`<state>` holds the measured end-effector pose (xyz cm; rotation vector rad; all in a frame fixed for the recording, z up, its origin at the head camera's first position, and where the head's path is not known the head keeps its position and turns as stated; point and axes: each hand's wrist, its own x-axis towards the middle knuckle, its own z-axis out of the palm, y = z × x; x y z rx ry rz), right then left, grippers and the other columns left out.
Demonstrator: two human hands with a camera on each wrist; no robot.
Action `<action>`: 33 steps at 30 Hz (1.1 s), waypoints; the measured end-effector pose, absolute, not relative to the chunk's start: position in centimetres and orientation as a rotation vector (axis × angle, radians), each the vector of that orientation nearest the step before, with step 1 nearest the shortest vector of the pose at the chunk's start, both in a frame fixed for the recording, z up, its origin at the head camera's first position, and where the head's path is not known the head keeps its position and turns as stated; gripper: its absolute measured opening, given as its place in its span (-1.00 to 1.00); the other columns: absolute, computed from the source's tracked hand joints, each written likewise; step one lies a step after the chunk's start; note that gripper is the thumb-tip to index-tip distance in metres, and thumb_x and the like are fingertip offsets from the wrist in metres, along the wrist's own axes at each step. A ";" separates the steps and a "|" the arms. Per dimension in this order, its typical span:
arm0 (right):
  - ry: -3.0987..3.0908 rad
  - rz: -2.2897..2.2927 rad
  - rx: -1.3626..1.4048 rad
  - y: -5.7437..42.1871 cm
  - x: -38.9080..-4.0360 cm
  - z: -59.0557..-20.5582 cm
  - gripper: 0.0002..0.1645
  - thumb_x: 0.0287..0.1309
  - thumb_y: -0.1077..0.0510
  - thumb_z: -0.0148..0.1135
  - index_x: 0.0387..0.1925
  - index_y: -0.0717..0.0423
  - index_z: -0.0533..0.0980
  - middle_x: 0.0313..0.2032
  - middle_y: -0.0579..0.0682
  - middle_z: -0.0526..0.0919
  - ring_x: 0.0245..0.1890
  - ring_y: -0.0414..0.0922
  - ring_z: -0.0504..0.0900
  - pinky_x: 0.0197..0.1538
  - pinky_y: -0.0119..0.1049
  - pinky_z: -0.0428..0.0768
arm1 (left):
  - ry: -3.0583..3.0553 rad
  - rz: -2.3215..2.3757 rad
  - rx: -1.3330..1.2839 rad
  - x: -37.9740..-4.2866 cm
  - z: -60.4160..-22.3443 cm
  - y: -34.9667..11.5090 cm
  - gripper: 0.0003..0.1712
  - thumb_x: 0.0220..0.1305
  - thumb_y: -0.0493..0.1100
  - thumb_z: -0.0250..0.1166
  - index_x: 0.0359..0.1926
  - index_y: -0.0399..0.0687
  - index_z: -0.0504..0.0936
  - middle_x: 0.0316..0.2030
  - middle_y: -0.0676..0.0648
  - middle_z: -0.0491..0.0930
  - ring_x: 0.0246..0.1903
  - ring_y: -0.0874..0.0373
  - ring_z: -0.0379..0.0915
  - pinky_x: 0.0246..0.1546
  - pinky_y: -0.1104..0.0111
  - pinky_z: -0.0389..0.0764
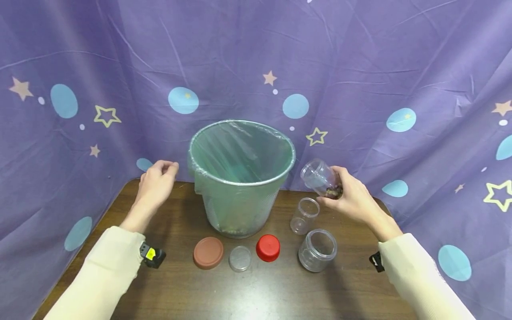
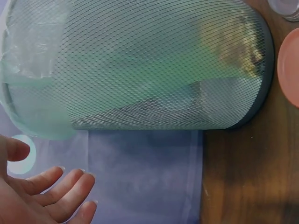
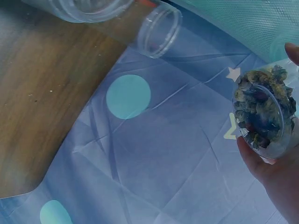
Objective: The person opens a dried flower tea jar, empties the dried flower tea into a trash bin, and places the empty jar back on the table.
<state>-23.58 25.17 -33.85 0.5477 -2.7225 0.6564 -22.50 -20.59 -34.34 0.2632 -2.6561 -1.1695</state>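
Note:
My right hand (image 1: pixel 356 198) grips a clear plastic jar (image 1: pixel 318 175) near its base, tilted with the mouth toward the bin. Dark, crumpled dried bits (image 3: pixel 264 107) lie at the jar's bottom end in the right wrist view. The mesh bin (image 1: pixel 240 209), lined with a pale green plastic bag (image 1: pixel 236 153), stands just left of that jar. At the bin's other side my left hand (image 1: pixel 156 180) hangs in the air, fingers loosely bent around nothing. In the left wrist view its fingers (image 2: pixel 77 196) spread apart, away from the bin wall.
Two uncapped clear jars, a slim one (image 1: pixel 305 215) and a wide one (image 1: pixel 318 250), stand below the right hand. Before the bin lie a brownish lid (image 1: pixel 208 252), a clear lid (image 1: pixel 240 258) and a red lid (image 1: pixel 268 248). A purple curtain (image 1: pixel 240 53) hangs behind the table.

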 end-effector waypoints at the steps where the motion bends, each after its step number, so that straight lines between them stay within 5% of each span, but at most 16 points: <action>1: -2.721 0.657 0.546 25.1 -23.7 -33.7 -0.07 -0.14 0.06 0.57 0.25 0.16 0.30 -0.14 0.16 0.68 -0.15 0.07 0.67 -0.02 0.08 0.55 | -2.652 -1.172 0.264 -22.6 -34.1 -20.6 -0.30 0.46 0.23 -0.18 0.27 -0.20 0.45 0.14 -0.31 0.56 0.22 -0.26 0.40 0.24 -0.10 0.33; 16: -2.686 0.657 0.567 24.5 -24.8 -31.7 -0.08 -0.16 0.06 0.57 0.23 0.21 0.32 -0.16 0.19 0.68 -0.17 0.07 0.65 -0.05 0.03 0.53 | -2.666 -1.133 0.226 -23.8 -31.2 -19.8 -0.14 0.39 0.32 -0.12 0.42 -0.22 0.29 0.28 -0.30 0.47 0.34 -0.26 0.30 0.36 -0.08 0.27; 24: -2.695 0.631 0.600 23.7 -25.4 -29.7 -0.05 -0.17 0.10 0.58 0.25 0.22 0.31 -0.03 0.20 0.63 -0.10 0.10 0.64 0.01 0.06 0.54 | -2.707 -1.091 0.208 -24.5 -30.2 -18.7 -0.11 0.32 0.25 -0.02 0.45 -0.28 0.20 0.31 -0.33 0.42 0.35 -0.31 0.26 0.35 -0.10 0.28; 33: -2.753 0.596 0.603 22.6 -26.2 -27.9 0.01 -0.17 0.06 0.59 0.30 0.18 0.28 -0.09 0.21 0.63 -0.08 0.11 0.61 0.05 0.09 0.51 | -2.779 -1.051 0.205 -25.6 -30.0 -18.1 -0.10 0.31 0.21 -0.01 0.46 -0.31 0.16 0.37 -0.37 0.32 0.36 -0.39 0.18 0.36 -0.17 0.22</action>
